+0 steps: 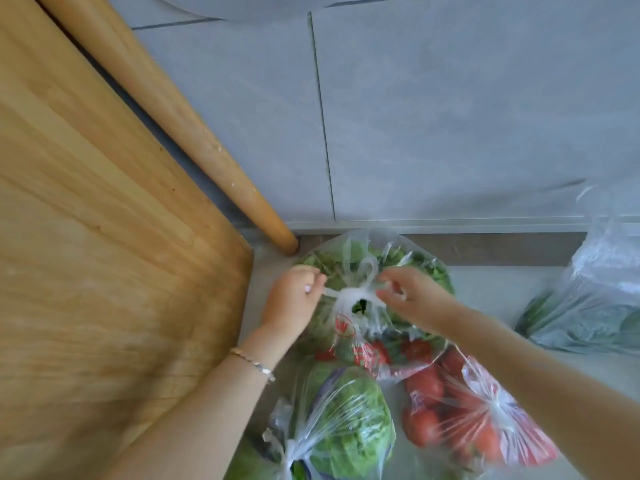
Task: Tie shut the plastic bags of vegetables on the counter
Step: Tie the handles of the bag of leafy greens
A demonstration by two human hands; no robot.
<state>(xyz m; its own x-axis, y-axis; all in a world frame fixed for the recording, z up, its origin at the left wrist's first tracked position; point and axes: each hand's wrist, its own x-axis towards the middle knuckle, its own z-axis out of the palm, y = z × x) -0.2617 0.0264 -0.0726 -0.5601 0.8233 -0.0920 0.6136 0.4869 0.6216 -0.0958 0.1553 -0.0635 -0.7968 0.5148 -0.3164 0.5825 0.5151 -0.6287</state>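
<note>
Four plastic bags lie on the counter (491, 292), all to the right of the board (104, 237). There are two hands, one board, one pin (180, 109) and one bracelet (252, 362).

The greens bag (346, 251) sits just right of the board's near right corner, close under the tiled wall (450, 116). Its mouth faces up and is gathered into one white knot (351, 295) at its middle. The two handle ends run out from the knot sideways, one toward the board and one away from it, so the tie's long axis lies left to right. A small loop of plastic stands up on the wall side of the knot.

The left hand (294, 299) is between the board and the knot, fingers curled in, pinching the handle end nearer the board. The right hand (408, 296) is on the far side of the knot from the board; thumb and forefinger pinch the other end, and the remaining fingers are loosely spread. The bracelet is on the left wrist, beside the board's edge.

The lettuce bag (349, 410) and the tomato bag (460, 410) lie side by side, nearer the person than the greens bag. The lettuce one is closer to the board, and both have their necks gathered. The fourth bag (588, 306), holding dark greens, is farthest from the board, its top standing loose.

The pin leans along the wall behind the board, its end just off the board's corner.
</note>
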